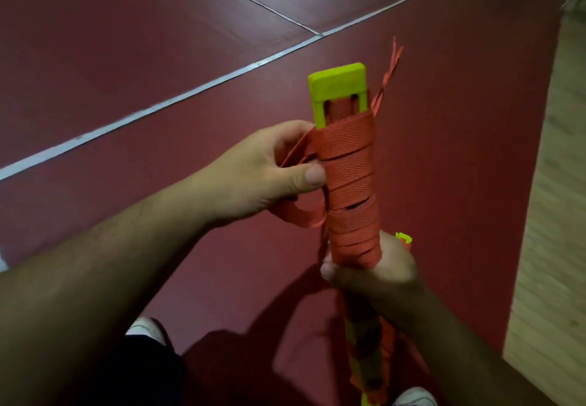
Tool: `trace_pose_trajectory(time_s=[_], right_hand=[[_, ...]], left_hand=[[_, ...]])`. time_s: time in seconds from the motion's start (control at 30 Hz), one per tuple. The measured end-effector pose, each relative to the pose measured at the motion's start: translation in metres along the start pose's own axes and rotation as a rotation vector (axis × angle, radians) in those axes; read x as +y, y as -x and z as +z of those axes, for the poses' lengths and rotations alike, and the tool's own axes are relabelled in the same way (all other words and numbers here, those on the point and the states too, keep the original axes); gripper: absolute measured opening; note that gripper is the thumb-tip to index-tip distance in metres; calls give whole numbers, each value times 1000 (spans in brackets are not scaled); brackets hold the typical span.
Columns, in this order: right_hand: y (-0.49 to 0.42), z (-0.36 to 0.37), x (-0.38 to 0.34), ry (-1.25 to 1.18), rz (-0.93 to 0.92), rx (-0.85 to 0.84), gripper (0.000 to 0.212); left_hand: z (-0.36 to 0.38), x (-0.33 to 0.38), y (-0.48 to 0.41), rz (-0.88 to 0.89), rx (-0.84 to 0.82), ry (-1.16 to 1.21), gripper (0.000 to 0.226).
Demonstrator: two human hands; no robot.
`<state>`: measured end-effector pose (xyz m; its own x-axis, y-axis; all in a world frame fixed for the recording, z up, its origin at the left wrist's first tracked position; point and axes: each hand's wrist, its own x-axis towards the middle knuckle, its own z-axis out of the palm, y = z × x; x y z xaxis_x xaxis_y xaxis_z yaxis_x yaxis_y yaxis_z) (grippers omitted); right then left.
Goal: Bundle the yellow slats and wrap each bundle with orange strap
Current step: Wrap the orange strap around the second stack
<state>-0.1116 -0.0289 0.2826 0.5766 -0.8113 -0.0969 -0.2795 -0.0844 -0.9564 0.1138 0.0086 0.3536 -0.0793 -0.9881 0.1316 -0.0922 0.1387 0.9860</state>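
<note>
Head view looks down on a bundle of yellow slats [336,84] held upright above a dark red floor [158,41] — orange strap [348,183] coils around most of it; the left hand [263,174] pinches the loose strap beside the bundle, the right hand [374,274] grips the bundle lower down — white shoes [144,329] show below

Bright lime yellow on the slats [337,80]; orange with a fine woven texture on the strap [348,183]. Dark red across the floor [126,41], crossed by pale silver-grey lines [158,106]. Beige wood grain on the boards [555,215] at the right, white on the shoes [144,329].
</note>
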Motion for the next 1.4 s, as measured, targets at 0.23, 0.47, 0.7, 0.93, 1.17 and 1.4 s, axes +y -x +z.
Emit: trace_pose_trajectory(time_s=[0.23, 0.47, 0.7, 0.93, 1.17, 1.4], right_hand=[[2, -7, -9, -12, 59, 119, 32], [-3, -1, -9, 101, 106, 283, 29], [-5, 3, -9, 168, 95, 395, 28], [-7, 11, -4, 383, 166, 481, 42], [-3, 32, 6, 666, -174, 350, 41], [-3, 2, -12, -42, 35, -149, 45]], left_hand=[[-4, -18, 1, -72, -35, -502, 35], [24, -19, 1, -232, 107, -219, 23], [31, -22, 0, -157, 222, -272, 29], [41, -20, 3, -205, 171, -208, 25], [61, -23, 4, -253, 609, -242, 45], [53, 0, 3, 8, 435, 93, 40]])
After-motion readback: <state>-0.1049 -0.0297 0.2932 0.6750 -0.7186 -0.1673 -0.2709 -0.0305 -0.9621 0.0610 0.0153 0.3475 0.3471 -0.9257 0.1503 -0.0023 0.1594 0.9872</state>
